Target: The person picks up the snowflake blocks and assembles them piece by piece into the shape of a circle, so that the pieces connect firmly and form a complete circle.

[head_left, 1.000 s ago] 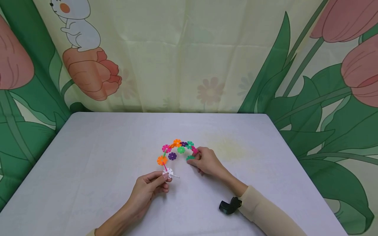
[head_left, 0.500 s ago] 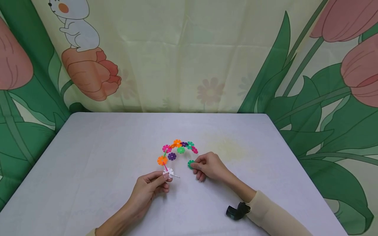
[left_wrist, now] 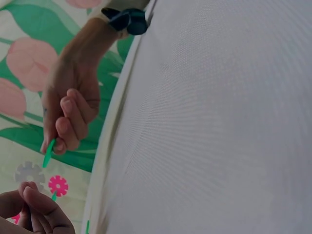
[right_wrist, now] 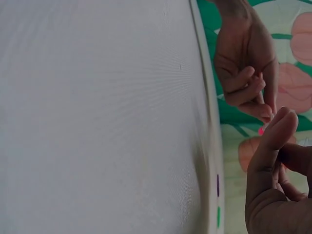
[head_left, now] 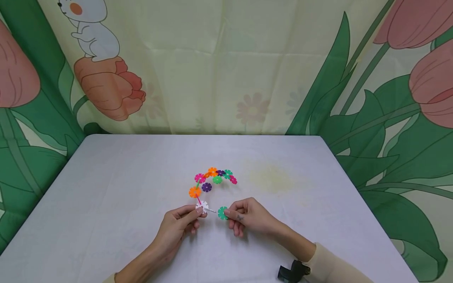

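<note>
My left hand point(head_left: 178, 226) pinches a white notched snowflake disc point(head_left: 202, 204) between thumb and fingers. A second white disc, seen edge-on point(head_left: 210, 210), juts from it to the right. From the white disc a curved chain of linked discs runs up through an orange disc point(head_left: 194, 192). My right hand point(head_left: 253, 215) pinches a green snowflake disc point(head_left: 221, 213) just right of the jutting disc, with a slight gap seemingly between them. In the left wrist view that green disc point(left_wrist: 48, 153) shows edge-on. The right wrist view hides it behind my right fingers.
Inside the chain's curve are a purple disc point(head_left: 207, 187) and a light green disc point(head_left: 217, 180). A pink disc point(head_left: 233, 179) is at the curve's right end; whether it is joined is unclear. All lie over a white-covered table point(head_left: 124, 177) before a printed curtain.
My right hand has taken the green disc from near the pink one and carried it down and left toward the white discs. The left hand has hardly moved.
</note>
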The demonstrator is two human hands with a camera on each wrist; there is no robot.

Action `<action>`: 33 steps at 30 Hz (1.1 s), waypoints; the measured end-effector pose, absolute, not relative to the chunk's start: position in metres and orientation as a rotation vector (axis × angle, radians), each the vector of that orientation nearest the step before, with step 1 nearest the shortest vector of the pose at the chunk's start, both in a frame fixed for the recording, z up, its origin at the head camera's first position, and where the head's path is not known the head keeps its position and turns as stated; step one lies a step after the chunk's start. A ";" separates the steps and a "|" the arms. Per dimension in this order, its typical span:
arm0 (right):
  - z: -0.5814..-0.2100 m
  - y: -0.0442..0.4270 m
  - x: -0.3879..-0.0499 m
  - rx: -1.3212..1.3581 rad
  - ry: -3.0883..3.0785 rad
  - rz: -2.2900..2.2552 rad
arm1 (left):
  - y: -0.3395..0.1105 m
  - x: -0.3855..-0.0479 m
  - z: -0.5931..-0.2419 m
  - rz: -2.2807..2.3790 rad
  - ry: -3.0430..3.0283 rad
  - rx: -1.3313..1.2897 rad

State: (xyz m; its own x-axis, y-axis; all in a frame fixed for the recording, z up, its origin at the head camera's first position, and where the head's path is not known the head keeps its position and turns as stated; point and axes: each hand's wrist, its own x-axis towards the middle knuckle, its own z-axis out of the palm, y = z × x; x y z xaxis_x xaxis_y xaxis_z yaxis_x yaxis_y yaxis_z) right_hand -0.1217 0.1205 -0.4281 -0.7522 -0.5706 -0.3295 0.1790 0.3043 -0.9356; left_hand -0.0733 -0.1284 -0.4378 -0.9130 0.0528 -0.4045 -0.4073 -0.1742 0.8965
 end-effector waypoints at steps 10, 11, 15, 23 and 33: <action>-0.425 0.120 -0.113 -0.371 1.867 -1.537 | -0.129 -0.072 -0.436 2.140 1.793 -0.392; -0.425 0.120 -0.113 -0.372 1.865 -1.539 | -0.129 -0.072 -0.437 2.139 1.792 -0.391; -0.424 0.120 -0.112 -0.392 1.860 -1.534 | -0.128 -0.072 -0.437 2.139 1.785 -0.398; -0.422 0.118 -0.111 -0.408 1.894 -1.498 | -0.128 -0.070 -0.439 2.128 1.788 -0.374; -0.420 0.118 -0.112 -0.405 1.912 -1.478 | -0.126 -0.069 -0.439 2.129 1.770 -0.369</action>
